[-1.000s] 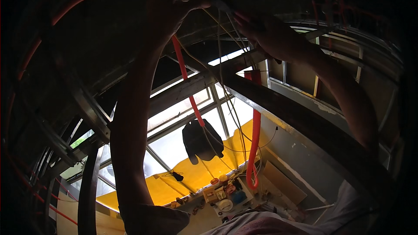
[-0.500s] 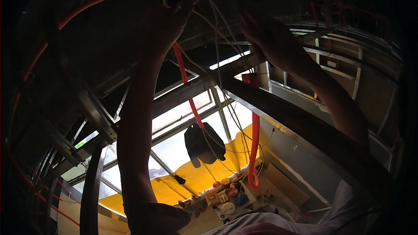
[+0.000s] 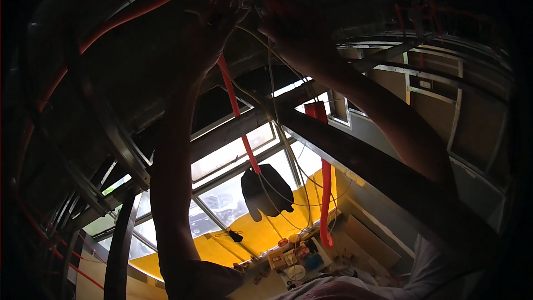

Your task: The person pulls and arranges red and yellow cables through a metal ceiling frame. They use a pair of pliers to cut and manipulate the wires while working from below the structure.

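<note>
Both my arms reach up to a dark overhead spot where several thin wires [image 3: 270, 69] come together near orange-red conduit. My left hand [image 3: 217, 33] is closed around wires there, and a short pale wire end sticks out beside it. Close by on the right, my right hand [image 3: 286, 29] has its fingers curled in at the same bundle. Deep shadow hides what those fingers hold. A red-orange conduit [image 3: 230, 86] hangs down past my left wrist, with thin wires coming out of its lower end. Another red conduit [image 3: 326, 200] dangles farther right, behind the metal beam.
A dark metal beam [image 3: 377, 172] runs diagonally below my right arm, joining another crossbeam [image 3: 227, 133]. More framing and a curved conduit [image 3: 139, 14] lie left. Far below are windows, a yellow sheet [image 3: 211, 250], a hanging dark jacket [image 3: 267, 191] and a cluttered worktop [image 3: 276, 259].
My right hand has moved left and in, from apart to beside my left hand at the wires. The left hand stays up at the bundle. The view has shifted slightly.
</note>
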A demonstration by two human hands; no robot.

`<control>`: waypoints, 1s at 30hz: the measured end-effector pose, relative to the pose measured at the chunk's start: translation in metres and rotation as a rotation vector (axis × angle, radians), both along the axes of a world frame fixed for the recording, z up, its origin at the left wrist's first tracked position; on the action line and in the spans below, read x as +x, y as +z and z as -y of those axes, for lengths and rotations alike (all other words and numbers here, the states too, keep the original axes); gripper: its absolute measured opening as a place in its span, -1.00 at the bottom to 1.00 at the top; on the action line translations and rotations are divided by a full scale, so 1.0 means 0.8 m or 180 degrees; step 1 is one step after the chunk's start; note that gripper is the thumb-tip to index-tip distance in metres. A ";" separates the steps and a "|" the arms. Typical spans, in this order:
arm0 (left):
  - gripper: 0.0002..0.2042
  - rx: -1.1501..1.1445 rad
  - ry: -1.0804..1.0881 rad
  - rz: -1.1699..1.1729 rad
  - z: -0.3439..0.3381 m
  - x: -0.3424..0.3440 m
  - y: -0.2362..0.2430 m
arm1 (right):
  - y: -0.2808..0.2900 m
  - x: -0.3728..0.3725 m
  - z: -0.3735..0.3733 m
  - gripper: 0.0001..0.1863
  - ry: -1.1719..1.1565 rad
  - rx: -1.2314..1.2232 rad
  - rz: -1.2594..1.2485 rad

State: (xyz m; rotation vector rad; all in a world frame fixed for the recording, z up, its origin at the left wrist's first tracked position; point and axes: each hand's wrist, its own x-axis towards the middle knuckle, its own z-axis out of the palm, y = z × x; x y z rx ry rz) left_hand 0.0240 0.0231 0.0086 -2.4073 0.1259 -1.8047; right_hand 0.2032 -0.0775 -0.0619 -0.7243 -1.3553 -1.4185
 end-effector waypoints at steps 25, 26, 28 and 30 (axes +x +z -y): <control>-0.79 -0.1844 -0.0427 -0.1013 0.012 -0.051 0.008 | 0.029 -0.065 -0.032 -0.63 0.2170 -0.0177 -0.0929; -0.79 -0.1848 -0.0429 -0.1014 0.011 -0.051 0.008 | 0.030 -0.064 -0.031 -0.63 0.2169 -0.0181 -0.0931; -0.78 -0.1778 -0.0393 -0.0971 0.010 -0.048 0.006 | 0.032 -0.062 -0.028 -0.63 0.2251 0.0184 -0.0615; -0.78 -0.1753 -0.0303 -0.0947 0.012 -0.046 0.005 | 0.029 -0.062 -0.023 -0.61 0.2087 0.0004 -0.0718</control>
